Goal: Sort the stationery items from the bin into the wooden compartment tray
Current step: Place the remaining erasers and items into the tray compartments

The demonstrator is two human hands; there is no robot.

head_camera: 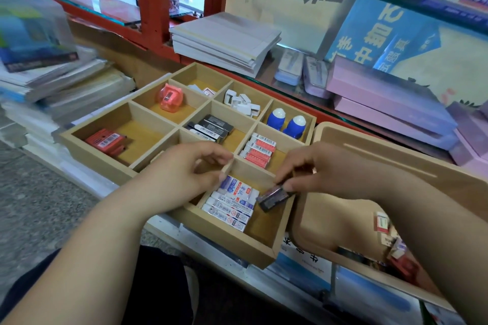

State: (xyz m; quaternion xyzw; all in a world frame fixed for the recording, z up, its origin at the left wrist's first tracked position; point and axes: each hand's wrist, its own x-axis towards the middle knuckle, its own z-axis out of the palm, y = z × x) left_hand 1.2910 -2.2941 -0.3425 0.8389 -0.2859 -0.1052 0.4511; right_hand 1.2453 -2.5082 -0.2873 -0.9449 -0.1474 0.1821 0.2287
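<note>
Over the near right corner of the wooden tray (232,248), my right hand (324,169) pinches a dark eraser (274,196) while my left hand (179,174) pinches a divider (228,165), so I'd lay it flat among the centre compartment's black erasers (211,126).

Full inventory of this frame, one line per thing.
wooden compartment tray: 1, light wood, centre
red packs: few, red, left compartment
pencil sharpener: 1, pink, back-left compartment
white clips: several, white, back compartment
bottles: 2, blue-white, back-right compartment
black erasers: several, black, middle compartment
red-white erasers: several, right compartment
blue-white erasers: several, nearest compartment
bin: 1, beige, right of tray
paper pads: stack, white, behind tray
pink boxes: stack, shelf right
left hand: pinches tray divider
right hand: fingers pinch one black eraser above nearest compartment
</note>
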